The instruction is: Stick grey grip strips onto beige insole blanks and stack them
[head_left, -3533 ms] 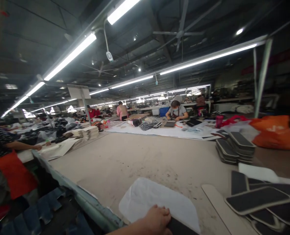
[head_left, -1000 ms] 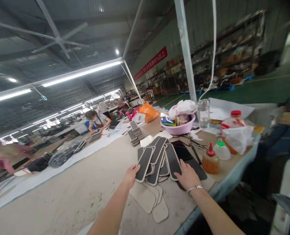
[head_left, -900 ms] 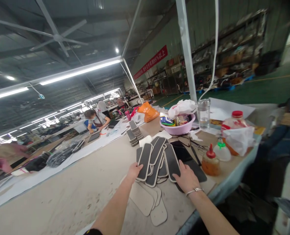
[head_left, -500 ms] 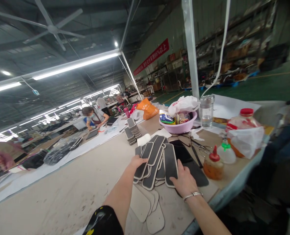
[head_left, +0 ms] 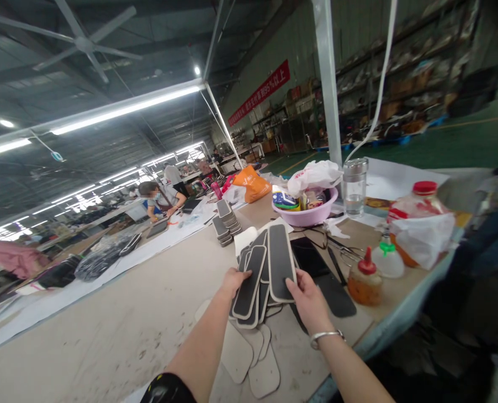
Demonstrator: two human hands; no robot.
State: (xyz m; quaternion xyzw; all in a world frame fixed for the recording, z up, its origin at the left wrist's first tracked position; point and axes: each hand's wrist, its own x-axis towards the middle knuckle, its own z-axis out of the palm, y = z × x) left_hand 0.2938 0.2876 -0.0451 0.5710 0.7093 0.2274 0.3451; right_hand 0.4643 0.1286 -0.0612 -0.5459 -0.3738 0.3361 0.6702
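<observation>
Both hands close on the fan of dark pads (head_left: pixel 262 268) lying on the table (head_left: pixel 148 313): the left hand (head_left: pixel 233 278) grips its left edge, and the right hand (head_left: pixel 306 296) pinches the top pad, squaring the spread. Beige pieces (head_left: pixel 253 358) lie just nearer than the pads, a glue bottle (head_left: pixel 364 280) to their right.

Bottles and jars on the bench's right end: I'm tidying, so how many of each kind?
Red-capped bottle: 1
Red-nozzle squeeze bottle: 1
Green-nozzle squeeze bottle: 1
Glass jar: 1
Total: 4
</observation>
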